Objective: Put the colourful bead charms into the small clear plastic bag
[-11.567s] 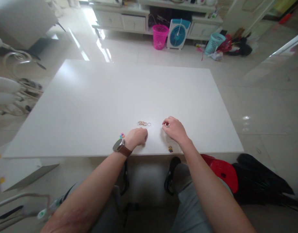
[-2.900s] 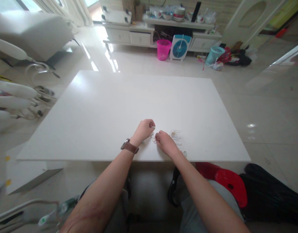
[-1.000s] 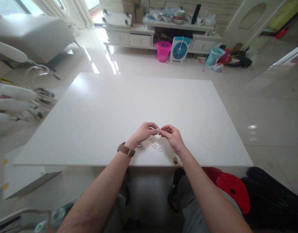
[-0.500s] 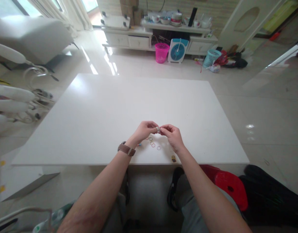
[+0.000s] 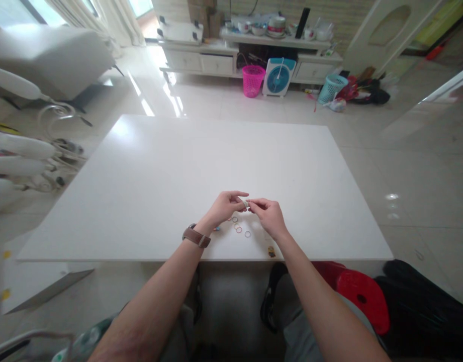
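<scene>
My left hand point(image 5: 226, 205), with a brown-strapped watch point(image 5: 196, 236) at its wrist, pinches a small pale ring-shaped item point(image 5: 246, 203) between thumb and fingers; one finger is stretched out above. My right hand point(image 5: 269, 213) meets it from the right, its thumb and index finger closed at the item's edge. Whether the item is one band or several is too small to tell. Below the hands, several thin coloured rings point(image 5: 239, 230) lie on the white table point(image 5: 171, 176). A small yellow figure point(image 5: 271, 251) lies near the front edge. A small blue and red object point(image 5: 216, 229) is beside my left wrist.
A red stool point(image 5: 363, 296) and a black bag point(image 5: 423, 306) stand at the lower right, below the table's front edge. Beyond the table are a pink basket point(image 5: 253, 80), a blue and white fan point(image 5: 278, 77) and a low cabinet. White chairs stand at the left.
One finger of my left hand has straightened out over the pale item. My right hand's fingers have drawn closer together. The view has shifted slightly.
</scene>
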A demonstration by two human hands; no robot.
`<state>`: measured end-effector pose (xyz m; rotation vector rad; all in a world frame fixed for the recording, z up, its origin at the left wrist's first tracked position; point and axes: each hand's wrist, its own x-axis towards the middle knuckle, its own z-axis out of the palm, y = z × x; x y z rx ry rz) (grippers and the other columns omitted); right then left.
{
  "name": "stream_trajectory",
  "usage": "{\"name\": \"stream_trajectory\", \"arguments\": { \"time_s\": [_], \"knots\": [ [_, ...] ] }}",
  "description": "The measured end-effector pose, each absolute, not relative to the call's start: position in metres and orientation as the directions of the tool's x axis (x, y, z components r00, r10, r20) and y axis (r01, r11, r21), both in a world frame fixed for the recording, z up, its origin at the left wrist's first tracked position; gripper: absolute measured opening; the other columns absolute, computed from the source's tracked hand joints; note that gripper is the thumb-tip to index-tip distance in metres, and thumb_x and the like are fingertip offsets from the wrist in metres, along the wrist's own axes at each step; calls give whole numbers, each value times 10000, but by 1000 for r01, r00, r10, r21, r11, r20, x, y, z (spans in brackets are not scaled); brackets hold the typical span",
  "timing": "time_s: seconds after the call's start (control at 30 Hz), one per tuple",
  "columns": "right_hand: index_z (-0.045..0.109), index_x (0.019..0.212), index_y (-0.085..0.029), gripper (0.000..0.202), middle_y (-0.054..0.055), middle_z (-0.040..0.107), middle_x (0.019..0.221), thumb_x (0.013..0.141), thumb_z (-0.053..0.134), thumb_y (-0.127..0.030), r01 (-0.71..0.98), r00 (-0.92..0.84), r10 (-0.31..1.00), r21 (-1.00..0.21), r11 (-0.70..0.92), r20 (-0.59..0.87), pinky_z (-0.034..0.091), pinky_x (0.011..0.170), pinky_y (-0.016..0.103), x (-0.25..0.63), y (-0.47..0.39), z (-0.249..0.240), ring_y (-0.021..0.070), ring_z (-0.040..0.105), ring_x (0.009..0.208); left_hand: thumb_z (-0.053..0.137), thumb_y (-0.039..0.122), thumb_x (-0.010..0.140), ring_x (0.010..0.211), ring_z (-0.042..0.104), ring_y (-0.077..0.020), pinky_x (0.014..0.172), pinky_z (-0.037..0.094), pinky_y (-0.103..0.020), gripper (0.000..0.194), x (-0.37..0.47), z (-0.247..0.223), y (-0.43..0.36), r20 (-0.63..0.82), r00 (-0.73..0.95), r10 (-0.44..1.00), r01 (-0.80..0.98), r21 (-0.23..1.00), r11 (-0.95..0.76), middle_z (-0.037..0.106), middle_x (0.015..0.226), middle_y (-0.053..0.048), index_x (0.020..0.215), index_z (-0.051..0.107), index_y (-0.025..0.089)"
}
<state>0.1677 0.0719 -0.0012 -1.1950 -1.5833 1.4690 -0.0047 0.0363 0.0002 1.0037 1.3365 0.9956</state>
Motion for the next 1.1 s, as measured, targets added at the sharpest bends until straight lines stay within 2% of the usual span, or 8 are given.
{"name": "stream_trajectory", "arguments": {
  "time_s": [0.13, 0.23, 0.4, 0.5, 0.67, 0.83, 0.97, 1.1],
  "knots": [
    [782, 902, -157, 245, 72, 759, 861, 840, 640, -346, 262, -382, 921, -965, 32, -73, 519, 744, 300, 165, 69, 4, 186, 685, 793, 729, 288, 794, 731, 691, -157, 594, 517, -222, 232, -5, 3, 36, -256, -43, 966, 4, 967, 256, 743, 771, -71, 970, 773, 143],
    [760, 977, -158, 221, 54, 753, 862, 840, 610, -244, 407, -358, 930, -910, 75, -84, 505, 740, 277, 165, 67, 10, 163, 668, 770, 751, 301, 772, 743, 693, -153, 700, 547, -256, 207, -3, 9, 36, -215, -136, 967, -42, 977, 211, 749, 780, -68, 898, 773, 138],
    [741, 872, -165, 152, 57, 734, 846, 805, 614, -118, 718, -551, 808, -612, 332, -208, 449, 763, 264, 171, 57, 6, 161, 637, 785, 752, 266, 745, 689, 690, -133, 723, 554, -266, 165, 4, 17, 37, -229, -246, 942, -172, 967, 190, 733, 749, -55, 829, 731, 125],
    [728, 849, -160, 94, 82, 726, 912, 805, 650, -130, 779, -601, 726, -449, 438, -334, 425, 758, 267, 175, 48, -3, 179, 640, 838, 731, 230, 737, 639, 676, -121, 668, 542, -250, 117, 4, 18, 37, -214, -274, 938, -157, 972, 175, 715, 713, -38, 788, 693, 132],
    [707, 883, -163, 122, 97, 717, 965, 847, 599, -117, 800, -600, 691, -332, 500, -403, 410, 735, 270, 174, 41, -8, 195, 657, 877, 705, 209, 736, 579, 651, -109, 590, 502, -221, 94, 0, 14, 41, -196, -280, 940, -108, 979, 172, 685, 654, -15, 758, 638, 147],
    [697, 912, -146, 149, 126, 716, 958, 868, 557, -121, 796, -602, 648, -295, 528, -466, 395, 692, 282, 166, 42, -5, 213, 663, 842, 703, 227, 748, 557, 638, -111, 557, 475, -213, 122, -3, 11, 43, -196, -264, 944, -68, 980, 185, 663, 602, -8, 732, 606, 155],
    [655, 876, -150, 102, 104, 694, 915, 900, 558, -166, 777, -625, 667, -401, 485, -405, 378, 675, 277, 159, 44, -9, 189, 635, 804, 706, 230, 753, 560, 631, -112, 558, 469, -214, 137, -2, 13, 42, -188, -270, 944, -47, 982, 182, 657, 586, -8, 715, 594, 160],
    [613, 841, -164, 75, 70, 656, 913, 902, 569, -162, 772, -589, 753, -479, 418, -293, 373, 718, 267, 151, 41, -18, 160, 592, 825, 712, 229, 749, 557, 626, -111, 563, 476, -220, 140, -1, 16, 40, -174, -280, 944, -66, 985, 162, 658, 600, -6, 719, 593, 160]
  ]
}}
